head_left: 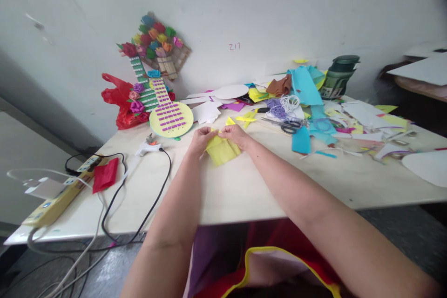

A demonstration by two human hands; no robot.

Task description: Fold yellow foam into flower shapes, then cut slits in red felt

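Observation:
A yellow piece of crepe paper (224, 151) hangs down from between my two hands, over the middle of the table. My left hand (201, 140) pinches its upper left edge. At the top edge, my right hand (234, 135) pinches it with thumb and finger, close beside the left fingertips. Just beyond my hands lie small yellow paper scraps (246, 117). To the left of them stands a guitar-shaped craft (172, 120) with a pale yellow round body and purple strips.
A white glue gun (146, 149) with a black cord lies left of my arms, near a yellow power strip (52, 209) and folded red paper (105, 175). Scissors (291, 125), white string (289, 103), blue crepe paper (307, 86) and a green jar (340, 77) are at right.

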